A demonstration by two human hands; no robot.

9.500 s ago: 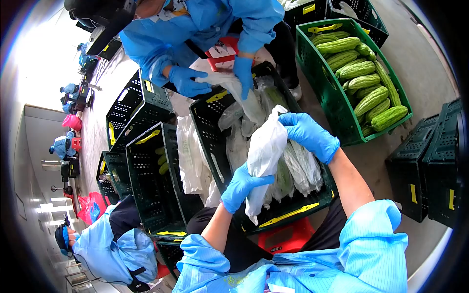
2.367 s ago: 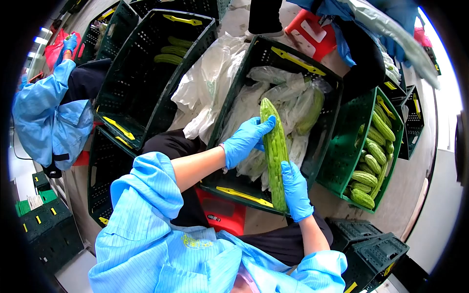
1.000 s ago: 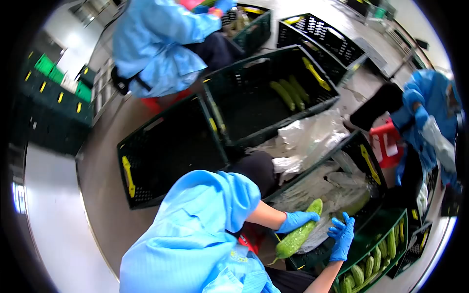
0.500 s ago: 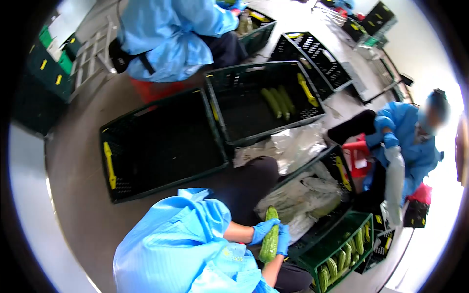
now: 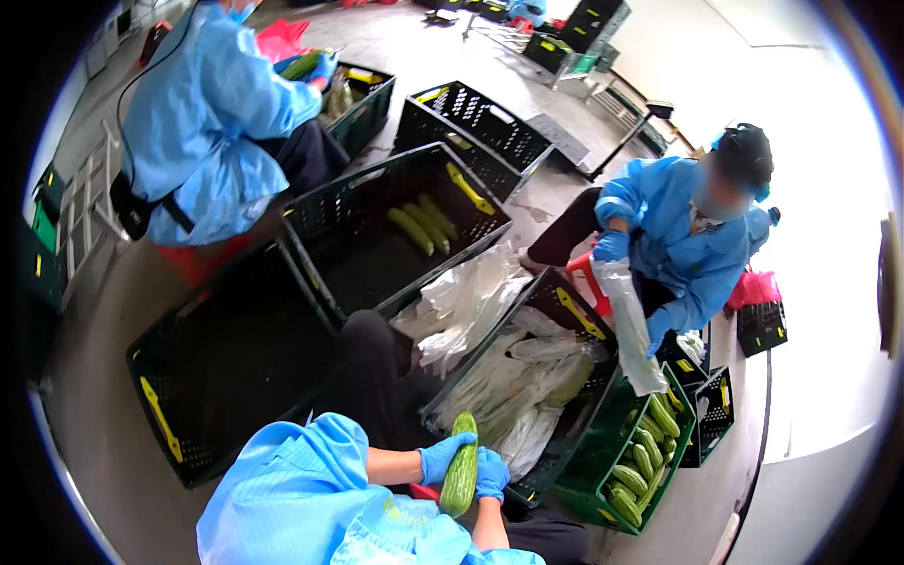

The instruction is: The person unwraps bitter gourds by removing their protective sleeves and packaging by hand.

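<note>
A long, mottled green cucumber is held upright, tilted a little, in front of my blue gown. My gloved left hand is closed around its left side. On the other side, my gloved right hand presses against the cucumber with curled fingers, their tips partly hidden. Just beyond my hands stands a dark crate containing crumpled clear plastic bags. To its right, a green crate holds several similar cucumbers.
Left of my knee is a large dark crate. Another crate beyond it contains three cucumbers, with white plastic bags nearby. A co-worker on the right holds a plastic bag; another co-worker sits upper left holding a cucumber.
The view has shifted, bringing the right co-worker and crates leftward. My hands still hold the cucumber, now more upright. The co-worker's bag has swung toward the green crate.
</note>
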